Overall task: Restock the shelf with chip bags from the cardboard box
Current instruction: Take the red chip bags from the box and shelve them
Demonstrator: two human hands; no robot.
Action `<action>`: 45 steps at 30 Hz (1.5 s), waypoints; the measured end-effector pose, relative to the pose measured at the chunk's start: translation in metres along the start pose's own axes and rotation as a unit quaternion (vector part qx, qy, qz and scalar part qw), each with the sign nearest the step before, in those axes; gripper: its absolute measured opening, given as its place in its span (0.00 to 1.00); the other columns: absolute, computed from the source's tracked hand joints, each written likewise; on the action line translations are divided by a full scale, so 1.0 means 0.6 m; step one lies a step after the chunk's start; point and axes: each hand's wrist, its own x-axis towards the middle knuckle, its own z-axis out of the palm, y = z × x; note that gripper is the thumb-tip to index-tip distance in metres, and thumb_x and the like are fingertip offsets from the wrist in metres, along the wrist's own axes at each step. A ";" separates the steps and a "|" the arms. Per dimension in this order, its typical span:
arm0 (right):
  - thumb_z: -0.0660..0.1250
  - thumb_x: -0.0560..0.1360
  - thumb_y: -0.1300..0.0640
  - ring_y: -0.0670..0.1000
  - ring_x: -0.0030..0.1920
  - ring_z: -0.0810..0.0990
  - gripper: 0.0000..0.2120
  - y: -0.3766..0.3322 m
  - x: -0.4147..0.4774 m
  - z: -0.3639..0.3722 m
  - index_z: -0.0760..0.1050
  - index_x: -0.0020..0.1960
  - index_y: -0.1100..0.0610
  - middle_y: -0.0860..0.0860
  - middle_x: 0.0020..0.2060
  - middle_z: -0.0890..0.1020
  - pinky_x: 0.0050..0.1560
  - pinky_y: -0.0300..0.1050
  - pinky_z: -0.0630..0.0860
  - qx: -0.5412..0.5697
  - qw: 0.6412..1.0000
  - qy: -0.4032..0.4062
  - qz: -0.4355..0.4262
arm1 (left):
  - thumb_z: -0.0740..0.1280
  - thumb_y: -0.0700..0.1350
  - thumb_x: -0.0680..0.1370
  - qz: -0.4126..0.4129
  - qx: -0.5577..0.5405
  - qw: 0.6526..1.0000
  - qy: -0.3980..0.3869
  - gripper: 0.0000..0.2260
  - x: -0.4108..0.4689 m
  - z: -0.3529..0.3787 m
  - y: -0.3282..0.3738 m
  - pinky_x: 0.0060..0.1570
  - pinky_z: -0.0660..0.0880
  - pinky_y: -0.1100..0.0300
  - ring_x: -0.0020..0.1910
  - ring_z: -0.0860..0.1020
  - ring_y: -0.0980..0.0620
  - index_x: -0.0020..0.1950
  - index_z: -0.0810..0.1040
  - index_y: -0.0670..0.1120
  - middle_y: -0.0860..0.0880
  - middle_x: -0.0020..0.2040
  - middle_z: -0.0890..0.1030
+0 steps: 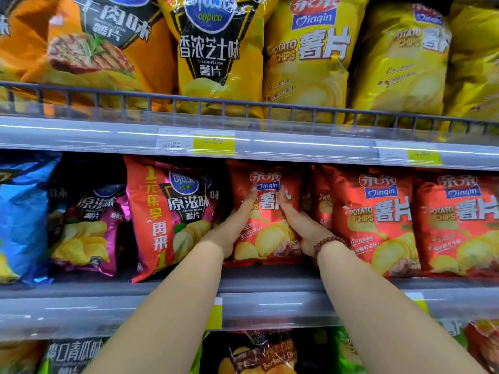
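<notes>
Touching red bag [267, 225] front, fingers [249, 201] straight

Both forearms are bare, without sleeves. A dark red beaded bracelet [328, 245] circles the right wrist.

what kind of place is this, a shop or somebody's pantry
Most likely a supermarket snack aisle: tiered shelves carry price labels on their front edges, and rows of matching bags, like the red Qinqin chip bags, fill them.
</notes>
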 end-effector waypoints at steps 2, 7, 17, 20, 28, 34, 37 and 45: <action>0.67 0.48 0.22 0.56 0.56 0.81 0.62 0.000 -0.010 0.000 0.61 0.71 0.57 0.56 0.59 0.79 0.62 0.56 0.75 -0.010 0.999 0.035 -0.007 | 0.68 0.79 0.51 0.005 -0.001 1.000 0.017 0.52 -0.005 0.002 -0.003 0.60 0.77 0.46 0.52 0.84 0.47 0.70 0.70 0.55 0.46 0.56 0.84; 0.68 0.66 0.32 0.56 0.59 0.78 0.46 -0.002 -0.029 -0.005 0.62 0.72 0.61 0.56 0.62 0.77 0.62 0.50 0.74 0.013 0.996 0.081 -0.040 | 0.67 0.80 0.47 0.040 0.022 0.992 0.119 0.56 -0.002 0.001 -0.002 0.63 0.74 0.49 0.56 0.81 0.47 0.69 0.72 0.52 0.48 0.59 0.82; 0.69 0.70 0.41 0.49 0.55 0.77 0.31 -0.019 -0.162 -0.063 0.71 0.64 0.61 0.51 0.57 0.80 0.60 0.44 0.70 -0.049 0.995 -0.046 -0.076 | 0.75 0.67 0.50 0.057 -0.010 0.953 0.298 0.44 -0.071 0.046 0.016 0.54 0.79 0.44 0.51 0.82 0.41 0.60 0.77 0.44 0.43 0.54 0.83; 0.70 0.74 0.51 0.47 0.52 0.77 0.21 -0.025 -0.205 -0.108 0.73 0.63 0.60 0.50 0.52 0.78 0.59 0.43 0.74 -0.068 0.982 -0.007 -0.174 | 0.70 0.59 0.62 0.105 0.009 0.908 0.405 0.30 -0.112 0.109 0.025 0.55 0.78 0.43 0.52 0.81 0.38 0.54 0.76 0.39 0.38 0.55 0.81; 0.77 0.64 0.48 0.55 0.64 0.69 0.39 0.023 -0.200 -0.273 0.65 0.70 0.57 0.57 0.63 0.69 0.67 0.45 0.65 -0.232 0.917 0.183 -0.266 | 0.65 0.50 0.78 0.120 0.154 0.949 0.247 0.25 -0.167 0.321 -0.013 0.65 0.66 0.58 0.65 0.72 0.50 0.74 0.65 0.46 0.49 0.68 0.73; 0.76 0.61 0.40 0.55 0.66 0.73 0.54 0.040 -0.151 -0.284 0.49 0.77 0.49 0.55 0.67 0.72 0.68 0.54 0.70 -0.140 0.974 0.025 -0.178 | 0.56 0.62 0.79 0.038 0.315 0.935 0.161 0.34 -0.145 0.336 -0.029 0.67 0.68 0.52 0.67 0.72 0.41 0.79 0.49 0.50 0.40 0.71 0.72; 0.76 0.59 0.39 0.51 0.62 0.77 0.53 0.047 -0.144 -0.281 0.51 0.75 0.49 0.51 0.65 0.75 0.66 0.51 0.73 -0.106 0.977 -0.020 -0.183 | 0.52 0.60 0.81 0.036 0.346 0.923 0.163 0.32 -0.149 0.330 -0.025 0.63 0.67 0.55 0.67 0.72 0.42 0.79 0.43 0.50 0.41 0.72 0.71; 0.71 0.64 0.33 0.50 0.62 0.72 0.52 -0.034 -0.103 -0.296 0.44 0.77 0.44 0.46 0.65 0.69 0.59 0.47 0.74 0.008 0.986 -0.009 -0.164 | 0.61 0.60 0.78 0.210 0.252 0.930 0.167 0.34 -0.120 0.312 0.020 0.66 0.69 0.64 0.69 0.67 0.56 0.77 0.43 0.64 0.59 0.74 0.62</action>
